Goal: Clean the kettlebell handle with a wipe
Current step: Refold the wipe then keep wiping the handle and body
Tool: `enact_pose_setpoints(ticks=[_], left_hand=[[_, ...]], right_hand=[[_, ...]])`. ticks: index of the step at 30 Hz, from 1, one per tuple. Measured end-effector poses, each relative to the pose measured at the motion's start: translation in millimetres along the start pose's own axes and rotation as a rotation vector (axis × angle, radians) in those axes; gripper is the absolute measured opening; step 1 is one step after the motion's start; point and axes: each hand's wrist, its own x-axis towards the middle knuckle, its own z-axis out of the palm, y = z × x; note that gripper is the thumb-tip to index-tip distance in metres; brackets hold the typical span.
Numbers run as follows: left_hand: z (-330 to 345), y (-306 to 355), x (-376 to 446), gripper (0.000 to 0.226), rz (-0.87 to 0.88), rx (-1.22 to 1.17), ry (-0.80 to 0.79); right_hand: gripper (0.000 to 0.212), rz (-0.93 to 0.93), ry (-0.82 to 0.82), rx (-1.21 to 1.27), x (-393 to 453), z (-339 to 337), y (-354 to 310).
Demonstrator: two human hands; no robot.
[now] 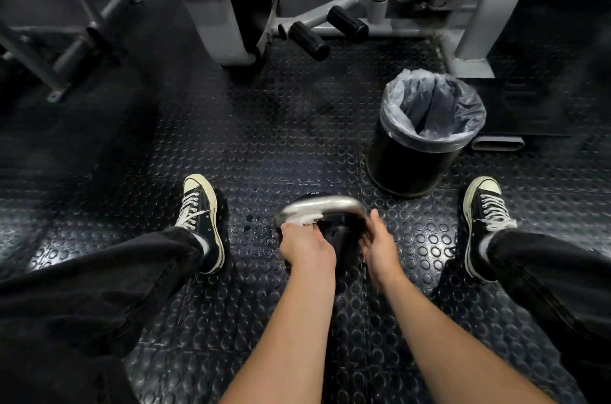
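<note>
A black kettlebell (344, 238) with a silvery metal handle (330, 203) stands on the studded rubber floor between my feet. My left hand (305, 246) grips a crumpled white wipe (305, 219) and holds it against the left part of the handle, just under the bar. My right hand (378, 243) rests against the right side of the kettlebell below the handle's right bend, thumb up and fingers lying along the body. Most of the kettlebell's body is hidden behind my hands.
A black bin (420, 152) lined with a clear bag stands just beyond and to the right. Grey gym machine frames (476, 23) with black roller pegs (309, 41) fill the back. My legs and sneakers (201, 215) flank the kettlebell on both sides.
</note>
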Motion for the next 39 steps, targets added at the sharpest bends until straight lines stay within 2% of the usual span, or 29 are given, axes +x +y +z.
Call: enact_pose_setpoints(ticks=[6,12,18,20,21,23,26,28,32,35,39], left_hand=[[-6,-9,-2,0.034,-0.021,0.008,-0.029],[-4,-7,1,0.037,0.017,0.019,0.036],[-10,-14,-7,0.035,0.039,0.007,-0.036],[-2,-13,-2,0.038,0.059,0.070,-0.017],[0,-11,0,0.038,0.039,0.063,-0.037],[-1,-7,11,0.035,-0.026,-0.145,-0.033],[-7,-13,10,0.036,0.015,-0.096,-0.046],[-11,-15,2,0.035,0.020,0.036,-0.070],[-12,-6,12,0.035,-0.025,-0.083,-0.110],[-4,-5,9,0.035,-0.033,-0.053,-0.073],[-17,-18,3,0.029,-0.051,-0.055,-0.101]], right_hand=[[0.046,-0.005,0.014,0.006,2,-1,2],[0.047,-0.003,0.020,0.016,3,-1,1],[0.046,-0.009,0.019,0.004,2,-2,1],[0.046,-0.004,0.015,0.033,3,-2,1],[0.048,-0.007,0.011,0.036,3,-3,1],[0.048,-0.009,0.000,0.028,3,-1,0],[0.049,-0.004,0.011,0.050,3,-3,0],[0.048,-0.009,0.005,0.045,3,-2,0],[0.046,-0.019,-0.001,0.022,2,-1,1],[0.045,-0.025,-0.007,0.018,2,0,1],[0.044,-0.024,-0.002,0.015,3,-1,3]])
